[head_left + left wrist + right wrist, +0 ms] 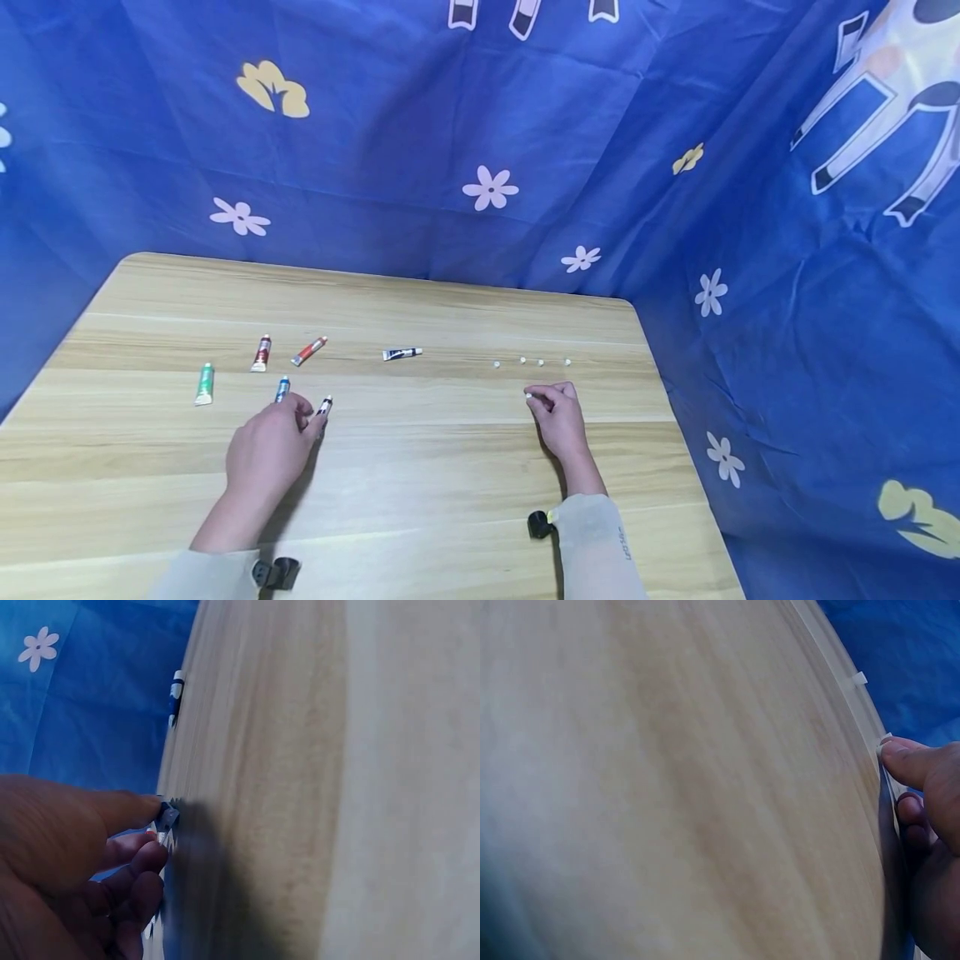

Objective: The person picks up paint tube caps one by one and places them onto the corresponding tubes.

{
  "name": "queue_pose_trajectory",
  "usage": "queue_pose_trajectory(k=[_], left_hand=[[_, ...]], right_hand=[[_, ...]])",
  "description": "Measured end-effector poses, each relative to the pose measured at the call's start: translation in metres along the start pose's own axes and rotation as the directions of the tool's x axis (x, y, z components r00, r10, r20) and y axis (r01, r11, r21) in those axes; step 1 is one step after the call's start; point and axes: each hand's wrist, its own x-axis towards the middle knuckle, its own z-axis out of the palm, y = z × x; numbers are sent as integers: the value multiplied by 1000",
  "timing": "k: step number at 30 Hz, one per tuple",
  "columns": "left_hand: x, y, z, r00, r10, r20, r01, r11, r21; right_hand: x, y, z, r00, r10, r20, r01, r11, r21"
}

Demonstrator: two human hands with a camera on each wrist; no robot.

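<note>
Between thumb and fingers, my left hand (270,446) pinches a small dark paint tube (325,407), its end showing past the fingertips in the left wrist view. A blue paint tube (282,388) lies just beyond that hand, partly hidden by it. On the right side of the table, my right hand (561,421) pinches a tiny white cap (528,396) between thumb and index finger. Behind it several similar white caps (541,362) stand in a loose row. The right wrist view shows the thumb (904,761) at the cap, which is mostly covered.
A green tube (205,384), a dark red tube (261,353) and an orange-red tube (309,351) lie at the left of the wooden table (435,475). A black-and-white tube (402,354) lies near the middle. Blue patterned cloth (390,150) hangs behind and at the sides.
</note>
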Motion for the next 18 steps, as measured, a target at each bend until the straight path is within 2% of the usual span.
queue_pose_trajectory(k=[6, 13, 18], left_hand=[[-6, 7, 6, 994, 81, -67, -75, 993, 86], [-8, 12, 12, 994, 78, -79, -72, 994, 78], [-11, 13, 12, 996, 65, -56, -61, 997, 55]], right_hand=[[0, 0, 1, 1000, -7, -13, 7, 1000, -5], [-1, 0, 0, 999, 36, -22, -35, 998, 51], [0, 1, -3, 996, 78, -35, -71, 985, 157]])
